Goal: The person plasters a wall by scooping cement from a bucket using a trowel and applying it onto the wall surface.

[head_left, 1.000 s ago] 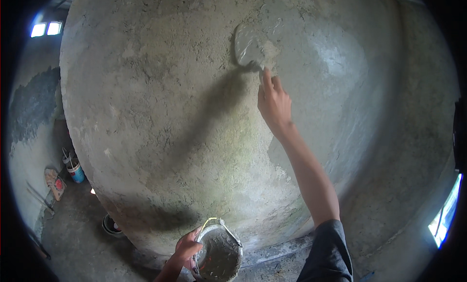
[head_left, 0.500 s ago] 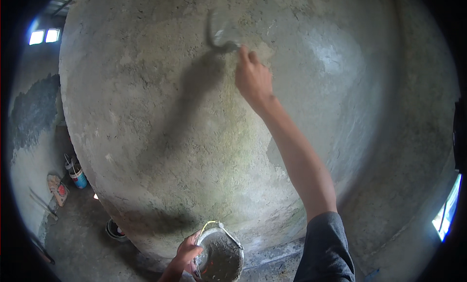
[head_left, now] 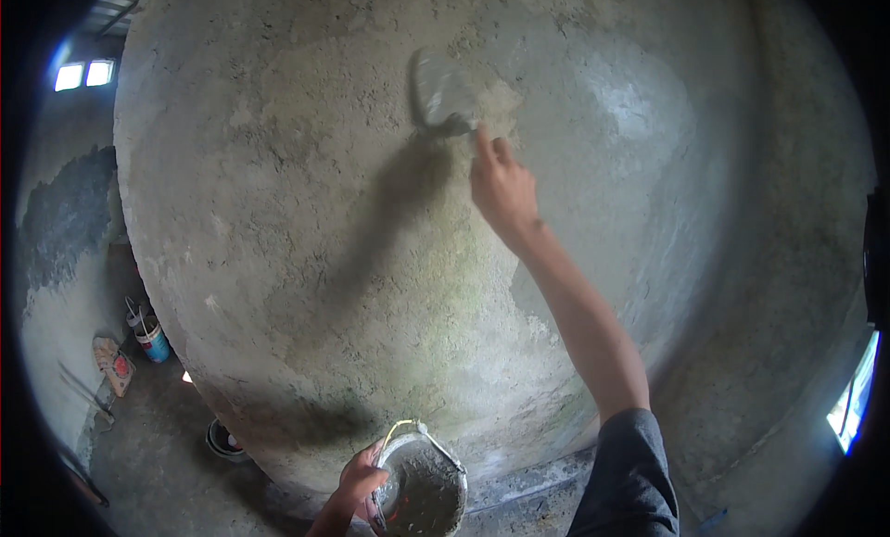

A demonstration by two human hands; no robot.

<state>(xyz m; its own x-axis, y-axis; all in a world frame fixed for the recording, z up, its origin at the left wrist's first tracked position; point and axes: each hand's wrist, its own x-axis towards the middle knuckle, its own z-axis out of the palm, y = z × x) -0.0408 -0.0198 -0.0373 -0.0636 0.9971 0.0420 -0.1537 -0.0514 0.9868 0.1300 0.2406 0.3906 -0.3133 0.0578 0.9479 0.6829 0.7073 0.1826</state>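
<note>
My right hand grips the handle of a trowel, one finger stretched along toward the blade. The blade lies at or close to the rough grey cement wall; I cannot tell whether it touches. A dark shadow of hand and tool falls on the wall below it. Low in the view, my left hand is closed on the left rim of a bucket. Wet grey mortar sits inside, and the bucket's pale handle arches over its far edge.
The wall bulges toward me, with smoother patches on its right. On the floor at left stand a blue-and-white bucket, a torn bag and a dark tub. A long-handled tool leans nearby. A ledge runs along the wall's foot.
The trowel and my right hand have moved down and slightly right across the wall. My left hand and the bucket have stayed nearly still.
</note>
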